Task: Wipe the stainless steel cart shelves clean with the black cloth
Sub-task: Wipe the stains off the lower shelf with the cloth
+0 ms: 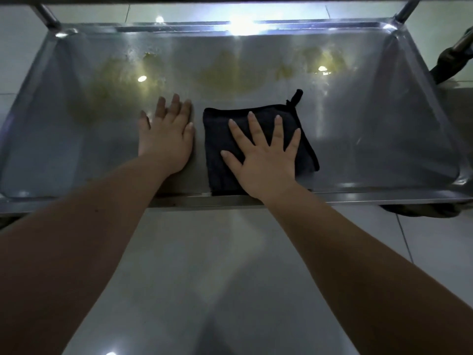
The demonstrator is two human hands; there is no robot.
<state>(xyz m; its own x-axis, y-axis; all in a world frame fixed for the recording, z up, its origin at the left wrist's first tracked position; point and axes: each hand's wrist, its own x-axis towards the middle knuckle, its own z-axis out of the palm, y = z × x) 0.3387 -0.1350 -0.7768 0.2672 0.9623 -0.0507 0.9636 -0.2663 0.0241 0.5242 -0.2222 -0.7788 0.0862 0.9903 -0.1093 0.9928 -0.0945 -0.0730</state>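
Note:
A stainless steel cart shelf (384, 139) with a raised rim fills the upper half of the view. A folded black cloth (222, 134) with a small hanging loop lies near the shelf's front edge, at the middle. My right hand (263, 155) presses flat on the cloth with its fingers spread. My left hand (166, 134) rests flat on the bare steel just left of the cloth, fingers straight and together. Yellowish-green smears (230, 75) cover the far half of the shelf.
Two cart posts (47, 15) rise from the far corners, and another shelf's edge crosses the top of the view. A dark wheel or handle (453, 60) shows at the right. Pale floor tiles (204, 278) lie below the shelf's front rim.

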